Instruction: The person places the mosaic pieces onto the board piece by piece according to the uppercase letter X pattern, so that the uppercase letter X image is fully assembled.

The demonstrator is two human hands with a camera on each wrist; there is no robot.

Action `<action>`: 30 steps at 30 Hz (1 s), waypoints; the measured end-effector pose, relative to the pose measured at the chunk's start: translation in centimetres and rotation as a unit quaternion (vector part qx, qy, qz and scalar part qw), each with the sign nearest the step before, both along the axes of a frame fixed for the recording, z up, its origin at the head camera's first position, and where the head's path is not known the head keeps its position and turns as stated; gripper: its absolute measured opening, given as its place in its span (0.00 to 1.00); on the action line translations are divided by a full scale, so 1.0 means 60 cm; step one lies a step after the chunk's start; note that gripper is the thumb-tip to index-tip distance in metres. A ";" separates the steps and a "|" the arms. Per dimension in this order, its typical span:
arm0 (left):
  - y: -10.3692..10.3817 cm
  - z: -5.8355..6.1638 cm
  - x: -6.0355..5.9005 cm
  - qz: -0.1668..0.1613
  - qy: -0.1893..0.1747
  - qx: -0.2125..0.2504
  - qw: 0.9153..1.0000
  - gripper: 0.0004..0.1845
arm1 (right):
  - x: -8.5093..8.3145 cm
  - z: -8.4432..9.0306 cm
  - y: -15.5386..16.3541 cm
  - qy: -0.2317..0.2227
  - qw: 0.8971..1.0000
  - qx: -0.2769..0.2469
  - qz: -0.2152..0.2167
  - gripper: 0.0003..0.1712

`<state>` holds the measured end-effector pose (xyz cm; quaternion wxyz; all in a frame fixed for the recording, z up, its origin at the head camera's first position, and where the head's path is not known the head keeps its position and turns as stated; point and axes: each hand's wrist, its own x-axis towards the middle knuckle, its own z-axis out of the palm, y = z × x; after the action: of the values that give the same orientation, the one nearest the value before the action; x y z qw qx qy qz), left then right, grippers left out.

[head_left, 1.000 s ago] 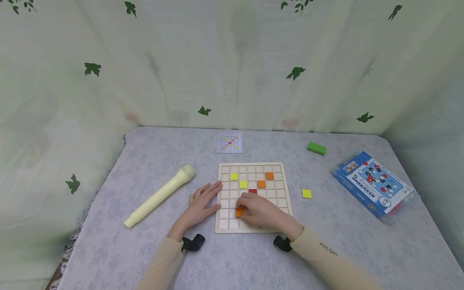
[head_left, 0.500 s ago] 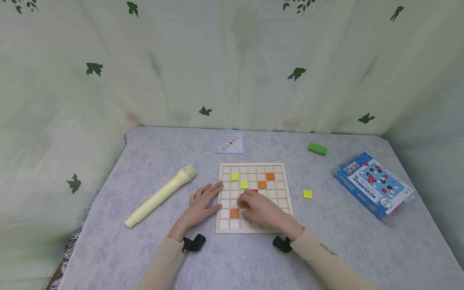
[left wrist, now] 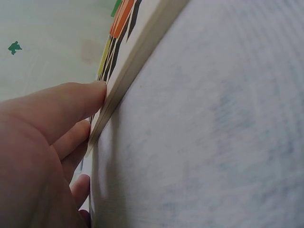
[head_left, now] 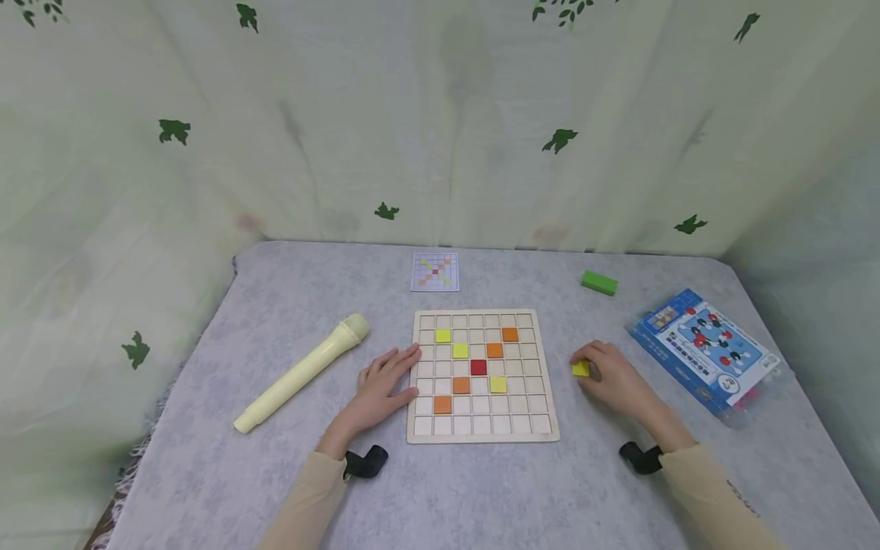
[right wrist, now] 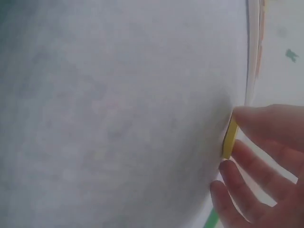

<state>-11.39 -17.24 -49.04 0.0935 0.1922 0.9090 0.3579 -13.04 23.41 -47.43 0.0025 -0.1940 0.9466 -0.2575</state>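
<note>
A wooden grid board (head_left: 520, 425) lies on the table with square tiles in a slanting cross: two yellow at the upper left, several orange, a red tile (head_left: 478, 367) in the middle and a yellow one (head_left: 498, 384) just below right of it. My left hand (head_left: 380, 389) rests at the board's left edge, fingers extended, fingertips touching it. To the right of the board, my right hand (head_left: 612, 382) pinches a loose yellow tile (head_left: 580, 369) between thumb and fingers. In the right wrist view the yellow tile (right wrist: 230, 138) stands tilted against the cloth.
A small pattern card (head_left: 435, 272) lies behind the board. A pale yellow tube (head_left: 302, 374) lies at the left. A green block (head_left: 600, 283) sits at the back right, near a blue boxed set (head_left: 704, 351) in clear plastic. A curtain hangs behind the table.
My right hand has left the board, where an orange tile now sits in the cell below left of the red one, and moved right onto the loose yellow tile. The left hand stays put.
</note>
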 end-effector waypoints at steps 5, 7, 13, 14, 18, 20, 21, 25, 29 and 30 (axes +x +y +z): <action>-0.001 -0.004 -0.001 -0.003 0.012 0.001 1.000 0.33 | -0.004 0.001 0.000 -0.002 1.000 -0.002 0.016 0.11; -0.002 -0.007 -0.002 -0.006 0.021 0.004 1.000 0.33 | -0.005 0.004 -0.010 -0.003 1.000 -0.009 0.021 0.11; -0.002 -0.009 -0.002 -0.008 0.029 0.011 0.999 0.33 | 0.011 0.020 -0.067 -0.047 0.995 -0.030 0.079 0.13; -0.002 -0.008 -0.002 -0.006 0.027 0.013 1.000 0.33 | 0.015 0.023 -0.078 -0.056 0.994 -0.026 0.094 0.13; -0.001 -0.005 -0.003 -0.003 0.008 0.003 1.000 0.33 | 0.032 0.026 -0.110 -0.076 0.988 -0.003 0.136 0.13; -0.001 -0.004 -0.003 -0.002 -0.001 -0.001 1.000 0.34 | 0.037 0.024 -0.121 -0.068 0.987 0.013 0.146 0.13; -0.001 -0.003 -0.003 -0.001 -0.005 -0.005 1.000 0.34 | 0.039 0.023 -0.125 -0.063 0.987 0.019 0.148 0.13; -0.001 -0.003 -0.003 -0.001 -0.008 -0.006 1.000 0.34 | 0.042 0.021 -0.134 -0.048 0.988 0.029 0.146 0.13; 0.000 -0.003 -0.003 -0.002 -0.002 -0.004 1.000 0.34 | 0.042 0.021 -0.135 -0.070 0.990 0.012 0.121 0.13; 0.000 -0.004 -0.003 -0.002 -0.001 -0.003 1.000 0.34 | 0.042 0.021 -0.135 -0.078 0.991 0.004 0.113 0.14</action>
<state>-11.55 -17.26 -49.26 0.0954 0.1938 0.9096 0.3550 -10.50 15.30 -46.17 0.1064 -0.2785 0.9167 -0.2661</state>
